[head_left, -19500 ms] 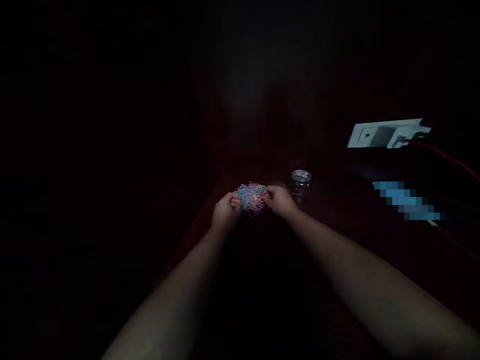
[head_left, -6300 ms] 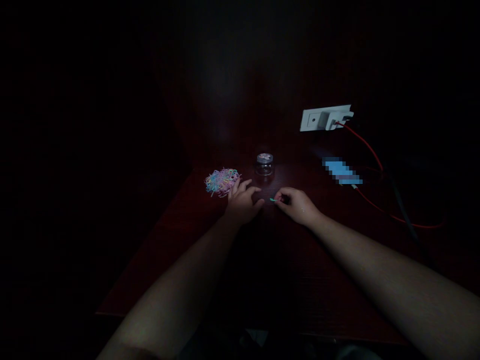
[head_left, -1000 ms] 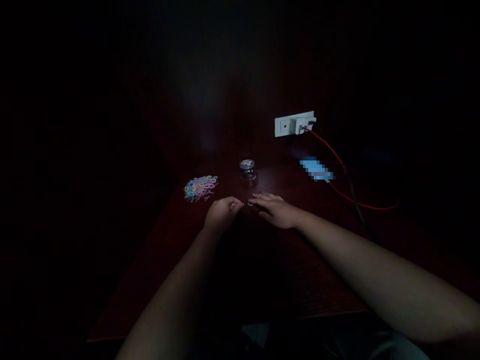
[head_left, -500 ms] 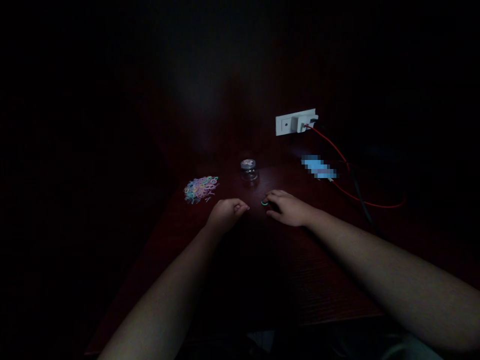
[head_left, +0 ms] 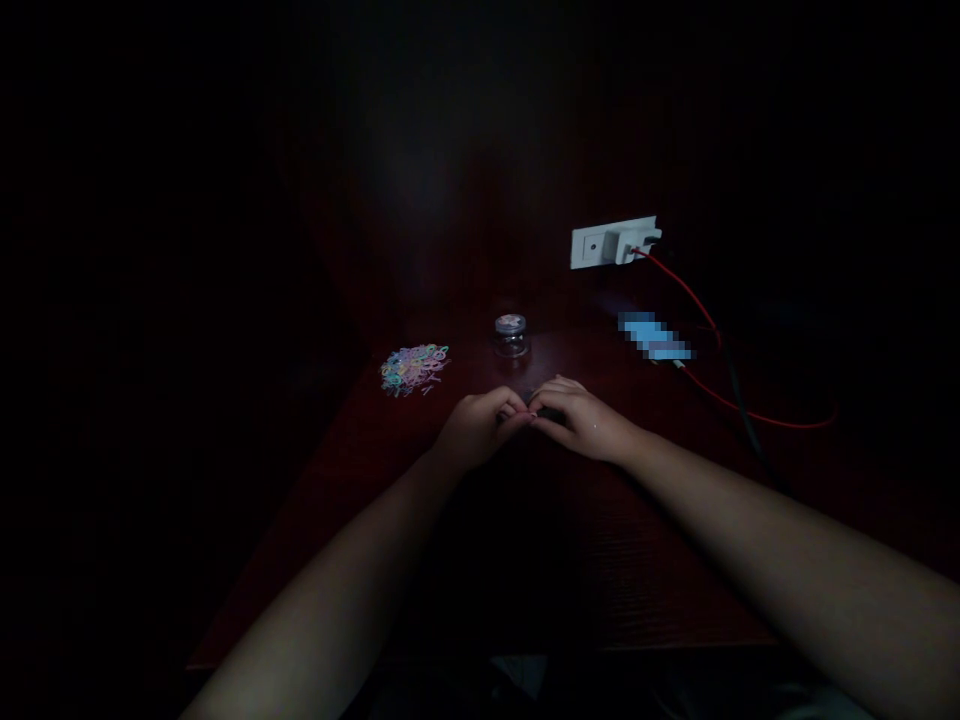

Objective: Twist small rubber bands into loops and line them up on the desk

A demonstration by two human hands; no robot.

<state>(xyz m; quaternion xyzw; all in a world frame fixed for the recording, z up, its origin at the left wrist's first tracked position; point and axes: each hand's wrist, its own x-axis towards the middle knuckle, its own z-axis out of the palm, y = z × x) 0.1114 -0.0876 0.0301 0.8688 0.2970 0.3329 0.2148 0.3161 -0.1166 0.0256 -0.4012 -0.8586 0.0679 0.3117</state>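
Note:
The scene is very dark. My left hand [head_left: 480, 425] and my right hand [head_left: 581, 418] meet fingertip to fingertip on a dark red wooden table [head_left: 420, 520]. Both hands have their fingers pinched together. Whatever lies between the fingertips is hidden; I cannot make it out. A loose heap of small pastel rubber bands [head_left: 413, 367] lies on the table to the left of my left hand. A small clear glass jar [head_left: 511, 336] stands just beyond my hands.
A white wall socket with a plug [head_left: 613, 243] sits on the dark back wall at the right. A red cable [head_left: 750, 415] runs from it across the table. A blurred light-blue object [head_left: 655, 337] lies near the cable.
My hands have come together: the left moved right, the right closed in, and the small green band seen by my right fingers is now hidden between them.

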